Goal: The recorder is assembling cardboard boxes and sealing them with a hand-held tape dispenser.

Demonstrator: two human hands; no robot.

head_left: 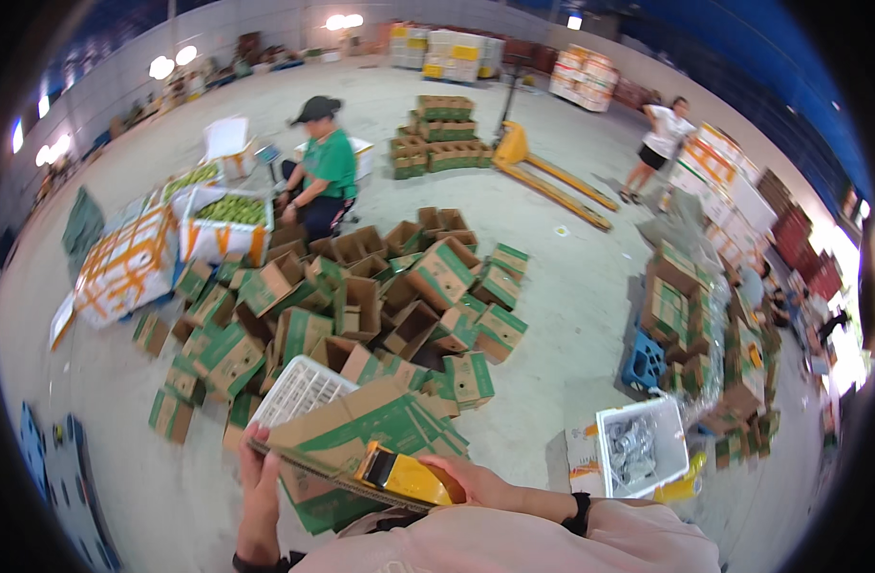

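Note:
My left hand (259, 476) is closed on the left edge of a folded cardboard box (347, 430), brown with green printing, which lies tilted in front of my body. In my right hand (478, 482) is a yellow tape dispenser (414, 476) with a black end, resting against the cardboard's near side. More flat green-and-brown cardboard (318, 501) hangs below. Just beyond my left hand is a white plastic crate (302, 390), partly covered by the cardboard. A heap of open, made-up cartons (361, 306) spreads ahead of it.
A person in green (328, 167) sits behind the heap, beside white foam boxes of green fruit (229, 212). A yellow pallet jack (552, 177) stands farther back near stacked cartons (447, 134). At right are a white foam box of plastic bags (643, 447) and a blue crate (642, 361).

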